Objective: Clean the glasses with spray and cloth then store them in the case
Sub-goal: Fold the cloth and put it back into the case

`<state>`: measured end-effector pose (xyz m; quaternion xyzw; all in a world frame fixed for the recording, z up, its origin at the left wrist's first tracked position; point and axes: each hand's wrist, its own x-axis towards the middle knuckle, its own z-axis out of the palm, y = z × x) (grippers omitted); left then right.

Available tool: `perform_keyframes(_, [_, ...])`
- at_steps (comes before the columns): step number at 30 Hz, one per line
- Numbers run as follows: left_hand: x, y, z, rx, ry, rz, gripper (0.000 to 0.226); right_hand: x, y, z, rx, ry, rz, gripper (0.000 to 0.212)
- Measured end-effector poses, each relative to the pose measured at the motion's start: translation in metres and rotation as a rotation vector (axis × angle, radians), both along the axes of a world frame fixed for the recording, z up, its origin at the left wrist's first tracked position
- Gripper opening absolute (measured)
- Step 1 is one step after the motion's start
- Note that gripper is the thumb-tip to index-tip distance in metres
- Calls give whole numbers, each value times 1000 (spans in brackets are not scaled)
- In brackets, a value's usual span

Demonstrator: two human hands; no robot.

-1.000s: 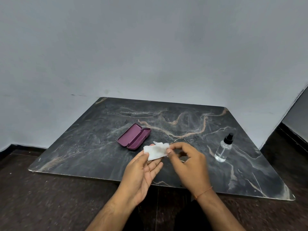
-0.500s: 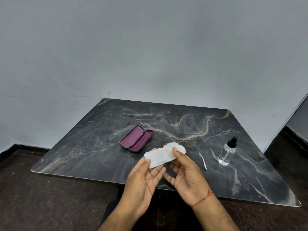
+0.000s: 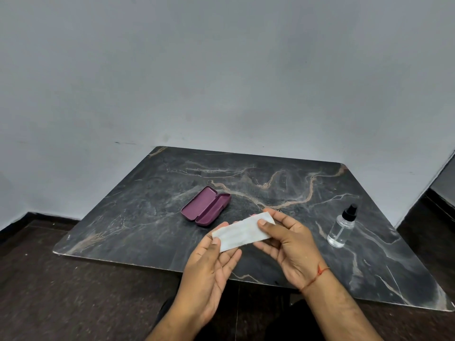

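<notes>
Since the earlier frames, both hands have drawn the cloth [image 3: 242, 232] out from a crumpled wad into a flat, elongated strip, and the glasses, whose temple arm showed beside the right hand half a second ago, are now almost wholly hidden behind that hand and the cloth. Left hand [image 3: 209, 269], palm up, pinches the strip's lower-left end between thumb and fingers; right hand [image 3: 290, 244], palm likewise turned upward, pinches the upper-right end under its thumb, so that the white cloth spans the gap between the two hands and tilts upward to the right. A red thread [image 3: 316, 276] circles the right wrist. Both hands hang above the near edge of the dark marble table [image 3: 138, 217]. Just beyond the cloth, to its left, the purple case [image 3: 206, 206] lies open on the table, its two halves side by side, interior showing. Well to the right of the right hand stands the clear spray bottle [image 3: 342, 227], upright, with a black nozzle. Behind the table rises a plain grey wall [image 3: 221, 70].
</notes>
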<state>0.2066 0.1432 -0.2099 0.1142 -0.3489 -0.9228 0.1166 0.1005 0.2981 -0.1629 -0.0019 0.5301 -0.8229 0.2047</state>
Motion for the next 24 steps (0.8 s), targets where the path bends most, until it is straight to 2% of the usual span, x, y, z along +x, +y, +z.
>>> perform_keyframes(3, [-7,-16,1,-179,29,75,35,-2,5,5,54,83,10,35])
perform_keyframes(5, [-17,-41,4,-518,-44,246,30,-5,9,10,88,139,11,34])
perform_keyframes(7, [-28,-72,4,-976,-213,406,31,-9,14,16,122,182,4,33])
perform_keyframes(8, [-34,-87,1,-1191,-328,424,40,-11,17,19,139,197,-2,33])
perform_keyframes(10, [-45,-109,-6,-1444,-588,357,66,-16,21,24,171,216,-15,32])
perform_keyframes(12, [-58,-125,-13,-1501,-706,270,82,-21,25,29,200,238,-18,32])
perform_keyframes(15, [-77,-146,-24,-1565,-765,231,85,-28,29,35,236,272,-9,32])
perform_keyframes(20, [-88,-167,-41,-1758,-782,286,47,-40,25,44,280,316,9,34])
perform_keyframes(24, [-89,-171,-47,-1727,-617,374,30,-49,13,49,299,332,22,33])
